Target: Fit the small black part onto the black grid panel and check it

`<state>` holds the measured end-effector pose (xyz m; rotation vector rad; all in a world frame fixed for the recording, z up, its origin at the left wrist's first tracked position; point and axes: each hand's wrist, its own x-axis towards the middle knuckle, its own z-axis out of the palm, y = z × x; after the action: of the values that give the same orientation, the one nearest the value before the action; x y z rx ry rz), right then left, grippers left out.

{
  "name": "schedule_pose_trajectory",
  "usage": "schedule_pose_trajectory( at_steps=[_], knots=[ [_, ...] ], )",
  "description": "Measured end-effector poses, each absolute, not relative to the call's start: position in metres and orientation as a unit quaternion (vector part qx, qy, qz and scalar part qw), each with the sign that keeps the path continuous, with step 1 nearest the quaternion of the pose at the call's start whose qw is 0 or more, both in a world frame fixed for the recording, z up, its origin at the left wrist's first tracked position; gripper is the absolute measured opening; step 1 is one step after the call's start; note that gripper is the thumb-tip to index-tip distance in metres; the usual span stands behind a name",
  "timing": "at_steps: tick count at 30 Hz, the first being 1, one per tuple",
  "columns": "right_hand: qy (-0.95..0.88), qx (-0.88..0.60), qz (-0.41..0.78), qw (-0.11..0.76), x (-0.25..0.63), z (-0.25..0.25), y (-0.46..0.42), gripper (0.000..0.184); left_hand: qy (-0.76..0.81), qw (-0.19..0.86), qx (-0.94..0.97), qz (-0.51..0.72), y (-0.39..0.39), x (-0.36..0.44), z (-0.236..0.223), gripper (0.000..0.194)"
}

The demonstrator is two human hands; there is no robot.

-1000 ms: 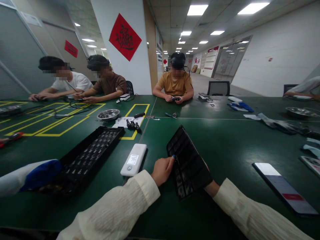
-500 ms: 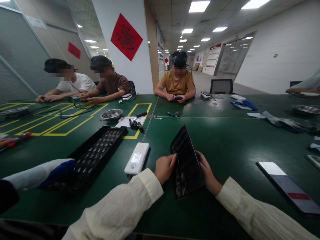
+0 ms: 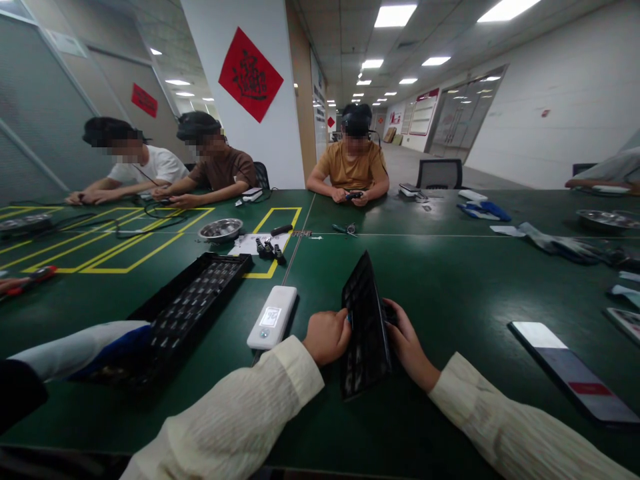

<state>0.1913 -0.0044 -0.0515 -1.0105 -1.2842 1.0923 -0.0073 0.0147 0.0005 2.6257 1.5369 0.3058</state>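
A thin black plastic panel (image 3: 364, 333) with a grid of rectangular recesses stands tilted, nearly on edge, between my hands above the green table. My left hand (image 3: 327, 337) is closed in a pinch against its left face, and a small blue piece shows at the fingertips. On the other side, my right hand (image 3: 407, 347) curls its fingers at the panel's right edge. Something dark shows between thumb and fingers there, partly hidden by the panel. Left of my left hand lies a white power bank (image 3: 273, 317) with a lit display.
A long black slotted tray (image 3: 200, 287) lies at left, with a co-worker's gloved arm (image 3: 85, 347) reaching in. A phone (image 3: 570, 373) rests at right. Beyond are a steel bowl (image 3: 220, 230), black fittings (image 3: 270, 250), pliers (image 3: 346, 230) and three seated people.
The panel has turned more edge-on. My right hand has shifted slightly left and up, its fingers now curled around something dark behind the panel. My left hand stays at the panel's left face.
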Motion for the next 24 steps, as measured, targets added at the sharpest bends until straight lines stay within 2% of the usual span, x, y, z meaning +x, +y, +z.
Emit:
schedule_pose_trajectory(
  at_steps=[3, 17, 20, 24],
  knots=[
    [-0.526, -0.436, 0.478, 0.552, 0.191, -0.049, -0.005, 0.048, 0.504, 0.046, 0.858, 0.087, 0.014, -0.008, 0.003, 0.039],
    [-0.473, -0.461, 0.51, 0.551, 0.19, -0.041, -0.008, 0.054, 0.509, 0.082, 0.852, 0.085, 0.013, -0.007, -0.002, 0.062],
    [-0.478, -0.464, 0.495, 0.558, 0.189, -0.04, -0.008, 0.055, 0.53, 0.093, 0.837, 0.099, 0.015, -0.006, -0.003, 0.058],
    [-0.477, -0.467, 0.489, 0.561, 0.189, -0.042, -0.007, 0.057, 0.547, 0.095, 0.821, 0.133, 0.017, -0.006, -0.007, 0.043]
  ],
)
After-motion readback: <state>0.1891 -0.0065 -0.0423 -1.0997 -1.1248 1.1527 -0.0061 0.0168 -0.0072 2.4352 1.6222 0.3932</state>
